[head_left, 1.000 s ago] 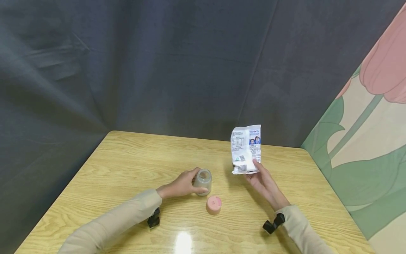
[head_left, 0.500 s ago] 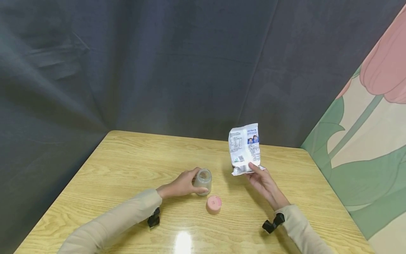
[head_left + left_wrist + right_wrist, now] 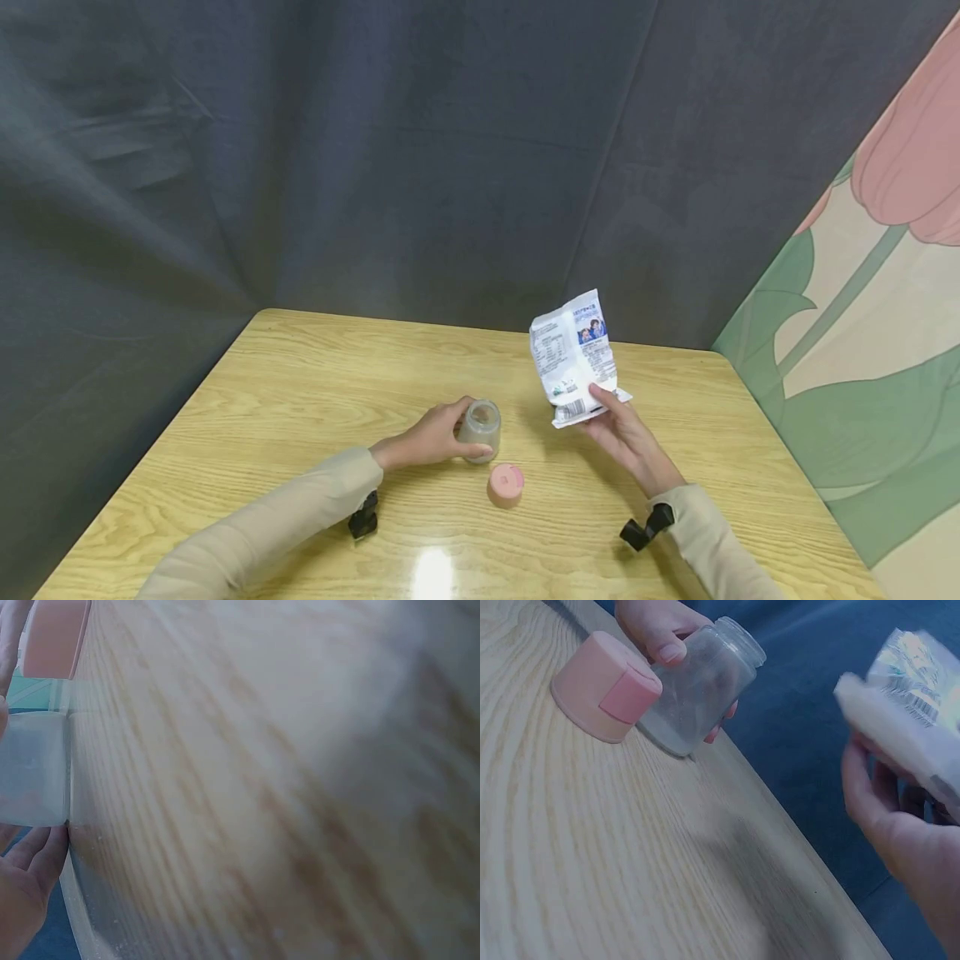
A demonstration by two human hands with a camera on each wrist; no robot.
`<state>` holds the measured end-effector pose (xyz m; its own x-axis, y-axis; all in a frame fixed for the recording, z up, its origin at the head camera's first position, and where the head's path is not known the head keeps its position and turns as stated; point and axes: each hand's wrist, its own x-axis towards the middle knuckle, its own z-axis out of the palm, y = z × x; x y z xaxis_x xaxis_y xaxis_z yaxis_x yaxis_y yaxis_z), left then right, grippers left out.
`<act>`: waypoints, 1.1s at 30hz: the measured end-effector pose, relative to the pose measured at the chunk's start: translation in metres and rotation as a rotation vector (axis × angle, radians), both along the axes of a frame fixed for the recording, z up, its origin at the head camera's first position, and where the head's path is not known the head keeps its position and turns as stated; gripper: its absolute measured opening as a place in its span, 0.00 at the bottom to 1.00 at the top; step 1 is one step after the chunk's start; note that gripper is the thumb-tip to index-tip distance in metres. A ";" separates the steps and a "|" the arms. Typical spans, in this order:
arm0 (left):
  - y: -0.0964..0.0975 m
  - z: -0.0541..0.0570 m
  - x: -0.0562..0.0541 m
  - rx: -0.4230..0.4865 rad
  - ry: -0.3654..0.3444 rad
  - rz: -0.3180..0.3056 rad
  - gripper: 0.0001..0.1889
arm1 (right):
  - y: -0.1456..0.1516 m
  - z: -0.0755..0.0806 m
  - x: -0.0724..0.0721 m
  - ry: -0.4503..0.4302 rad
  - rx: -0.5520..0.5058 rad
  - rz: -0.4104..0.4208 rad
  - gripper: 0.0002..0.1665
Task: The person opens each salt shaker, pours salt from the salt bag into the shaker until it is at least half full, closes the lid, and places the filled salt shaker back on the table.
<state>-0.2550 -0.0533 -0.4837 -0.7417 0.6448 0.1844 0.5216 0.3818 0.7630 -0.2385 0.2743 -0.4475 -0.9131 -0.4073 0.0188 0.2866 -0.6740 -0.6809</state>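
Observation:
My left hand (image 3: 431,435) grips a small clear glass jar (image 3: 481,429) that stands upright and lidless on the table. In the right wrist view the jar (image 3: 701,690) shows its threaded neck, with thumb and fingers round its body. A pink lid (image 3: 506,486) sits on the table just in front of the jar. Above the table to the right, my right hand (image 3: 626,437) holds a white printed packet (image 3: 573,358) by its lower end, thumb on the face toward me. The packet (image 3: 915,712) leans to the left; the fingers behind it are partly hidden.
The wooden table (image 3: 315,367) ends at a dark cloth curtain (image 3: 420,167) along the back. A wall panel with painted flowers (image 3: 885,333) rises on the right. Each wrist carries a black strap (image 3: 648,527).
The packet has tilted further left and its top has shifted left, with the right thumb moving across its lower part. The left hand and jar have stayed in place.

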 end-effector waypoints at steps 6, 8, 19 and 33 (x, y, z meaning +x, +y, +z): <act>0.000 0.000 0.001 0.001 0.003 0.004 0.34 | -0.003 0.001 0.001 0.015 -0.093 0.144 0.24; 0.000 0.000 0.001 0.000 0.004 0.006 0.34 | -0.005 0.002 0.001 0.015 -0.110 0.181 0.25; 0.001 0.001 0.001 -0.009 -0.001 0.016 0.34 | -0.016 0.010 0.007 0.100 0.012 0.052 0.34; 0.001 0.004 0.003 -0.001 -0.015 0.010 0.34 | -0.024 0.011 0.010 0.097 0.048 0.003 0.29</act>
